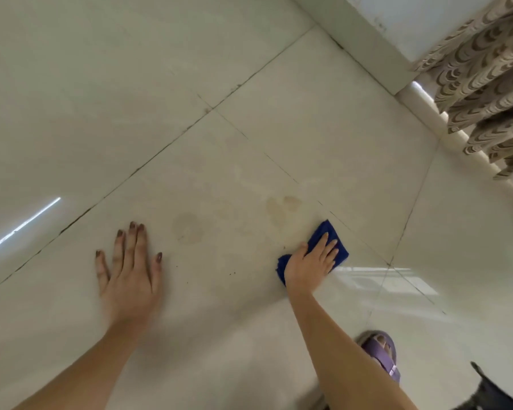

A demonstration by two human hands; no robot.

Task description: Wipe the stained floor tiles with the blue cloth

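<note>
My right hand (311, 261) presses a folded blue cloth (328, 232) flat on a pale floor tile (208, 179), fingers spread over it. Brownish stains (282, 207) mark the tile just beyond the cloth, and a rounder faint stain (187, 229) lies between my hands. My left hand (129, 264) rests flat on the same tile, palm down, fingers apart, holding nothing. Small dark specks (231, 273) dot the tile near the middle.
Dark grout lines (148, 165) cross the floor diagonally. A wall base (367, 45) and a patterned curtain (483, 69) stand at the upper right. My foot in a purple sandal (382, 355) is at the lower right, beside dark clothing (492, 392).
</note>
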